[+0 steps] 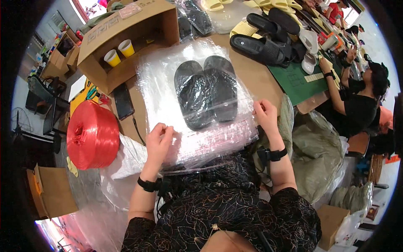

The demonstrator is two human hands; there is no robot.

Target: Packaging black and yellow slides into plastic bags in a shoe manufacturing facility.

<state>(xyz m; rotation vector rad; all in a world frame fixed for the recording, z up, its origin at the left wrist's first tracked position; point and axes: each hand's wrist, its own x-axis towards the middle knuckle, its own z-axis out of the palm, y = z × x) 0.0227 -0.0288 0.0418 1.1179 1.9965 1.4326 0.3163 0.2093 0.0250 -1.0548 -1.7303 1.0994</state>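
A pair of black slide slippers point(224, 86) lies side by side inside a clear plastic bag point(212, 110), its opening strip toward me. Under it is a thick stack of clear bags point(161, 80) with reddish edges at the near side. My left hand point(159, 137) is closed, thumb and fingers pinched at the bag's near left corner. My right hand point(265, 113) pinches at the near right corner, higher up. The thin film between the fingertips is hard to make out.
An open cardboard box point(98, 73) with two yellow cups stands at the back left, near a phone point(123, 101) and a red twine roll point(93, 135). Loose black slippers point(258, 48) lie at the back right. A co-worker point(357, 101) sits beside a green mat point(294, 84).
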